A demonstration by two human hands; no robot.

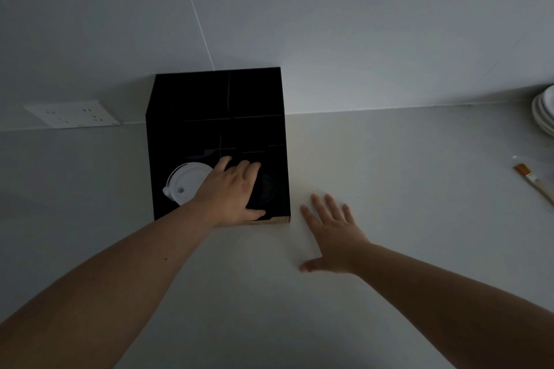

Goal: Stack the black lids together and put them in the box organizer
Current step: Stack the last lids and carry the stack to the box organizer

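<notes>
A black box organizer [209,99] with several compartments stands against the wall on the white counter. In its front right compartment lie the black lids [269,189], dim and hard to make out. My left hand [230,192] reaches into that compartment, fingers spread over the lids' left side; whether it grips them I cannot tell. White lids [186,183] sit in the front left compartment. Flat on the counter just right of the organizer rests my right hand [332,234], fingers apart and holding nothing.
A stack of white plates [544,111] stands at the far right by the wall. A small brush [533,183] lies in front of the plates. A white wall socket [73,114] sits left of the organizer. The scene is dim.
</notes>
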